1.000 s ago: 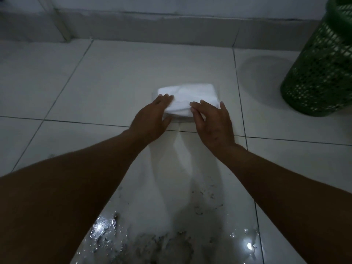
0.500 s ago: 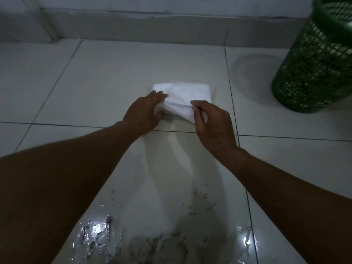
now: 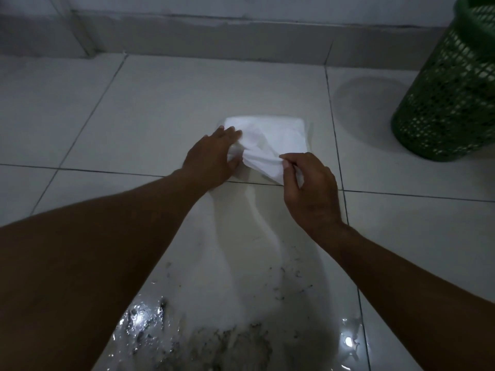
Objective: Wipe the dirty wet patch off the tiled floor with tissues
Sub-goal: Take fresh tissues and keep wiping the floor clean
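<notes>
A white pack of tissues (image 3: 281, 129) lies on the pale tiled floor in the middle of the view. My left hand (image 3: 211, 156) rests flat on the pack's near left end, holding it down. My right hand (image 3: 308, 188) pinches one white tissue (image 3: 262, 159) between thumb and fingers; the sheet is stretched from the pack toward me. The dirty wet patch (image 3: 214, 338) spreads across the tile close to me, shiny with dark grit in it, partly hidden by my left forearm.
A green mesh waste basket (image 3: 450, 97) stands at the right on the floor. A grey skirting and wall (image 3: 241, 36) run along the far side. Dark grout lines (image 3: 337, 145) cross the tiles.
My right hand has closed on a tissue and drawn it out of the pack toward me. My left hand stays pressed on the pack.
</notes>
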The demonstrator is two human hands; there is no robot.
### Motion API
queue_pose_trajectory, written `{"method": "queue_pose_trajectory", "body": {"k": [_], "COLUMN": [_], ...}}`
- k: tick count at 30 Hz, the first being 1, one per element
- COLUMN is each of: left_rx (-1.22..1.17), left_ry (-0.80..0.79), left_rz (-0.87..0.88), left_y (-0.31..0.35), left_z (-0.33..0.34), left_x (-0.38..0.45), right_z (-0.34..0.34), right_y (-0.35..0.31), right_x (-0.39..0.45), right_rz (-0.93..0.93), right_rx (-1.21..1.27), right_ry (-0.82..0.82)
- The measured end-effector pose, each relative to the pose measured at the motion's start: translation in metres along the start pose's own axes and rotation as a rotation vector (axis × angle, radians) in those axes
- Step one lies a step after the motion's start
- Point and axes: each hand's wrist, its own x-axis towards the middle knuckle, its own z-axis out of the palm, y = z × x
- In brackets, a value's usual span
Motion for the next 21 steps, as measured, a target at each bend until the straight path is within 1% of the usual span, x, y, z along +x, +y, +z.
{"method": "queue_pose_trajectory", "body": {"k": [2,4,8,10,12,14,15,16,17,18,19,20,21], "left_rx": [0.006,0.017,0.022,-0.056,-0.155,-0.2,-0.224,-0.266,-0.336,-0.427,-0.535,-0.657,-0.801], "left_ry": [0.006,-0.012,-0.122,-0.057,0.11,0.256,0.286,0.278,0.235,0.172,0.114,0.062,0.022], "left_rz": [0.002,0.009,0.003,-0.003,-0.022,-0.037,-0.019,-0.003,-0.013,-0.053,-0.128,-0.238,-0.395], "left_y": [0.0,0.001,0.0,-0.002,-0.004,-0.007,-0.009,-0.011,-0.012,-0.01,-0.009,-0.007,-0.006], "left_z": [0.001,0.001,-0.007,-0.009,-0.01,-0.015,-0.019,-0.022,-0.028,-0.032,-0.036,-0.039,-0.043], "left_x": [-0.001,-0.001,-0.001,-0.006,-0.017,-0.03,-0.037,-0.043,-0.052,-0.059,-0.067,-0.075,-0.082], "right_z": [-0.002,-0.005,-0.006,-0.006,-0.005,-0.003,0.0,0.003,0.007,0.011,0.018,0.023,0.03], "right_y": [-0.004,-0.008,-0.019,-0.026,-0.033,-0.04,-0.043,-0.047,-0.052,-0.056,-0.062,-0.067,-0.073], "right_x": [0.001,0.001,-0.002,0.0,0.007,0.015,0.018,0.021,0.022,0.022,0.022,0.02,0.016], "right_rz": [0.039,0.078,0.226,0.322,0.411,0.507,0.556,0.593,0.611,0.605,0.572,0.519,0.461], "right_rx": [0.05,0.105,0.177,0.234,0.281,0.347,0.391,0.427,0.447,0.448,0.43,0.392,0.348], "right_ry": [0.014,-0.009,-0.238,-0.254,-0.251,-0.274,-0.287,-0.294,-0.304,-0.31,-0.328,-0.346,-0.363]}}
